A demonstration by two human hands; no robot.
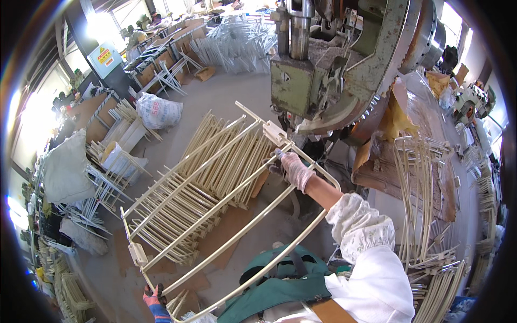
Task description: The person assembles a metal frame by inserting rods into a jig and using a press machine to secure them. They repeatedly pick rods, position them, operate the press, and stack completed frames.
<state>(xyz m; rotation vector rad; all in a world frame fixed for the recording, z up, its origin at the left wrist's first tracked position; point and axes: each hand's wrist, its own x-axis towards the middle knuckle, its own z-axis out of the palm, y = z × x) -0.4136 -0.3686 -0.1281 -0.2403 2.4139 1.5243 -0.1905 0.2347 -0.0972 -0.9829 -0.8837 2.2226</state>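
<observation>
We note the right hand (295, 169) clamped on the cream tube frame (215, 210) at its far end under the green press (318, 81); left hand (155, 299) grips its near-left corner.

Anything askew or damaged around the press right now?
Nothing looks broken. The cream tubular metal frame is held tilted, its far end under the worn green press, right hand and left hand gripping it. Torn brown cardboard hangs ragged beside the press.
</observation>
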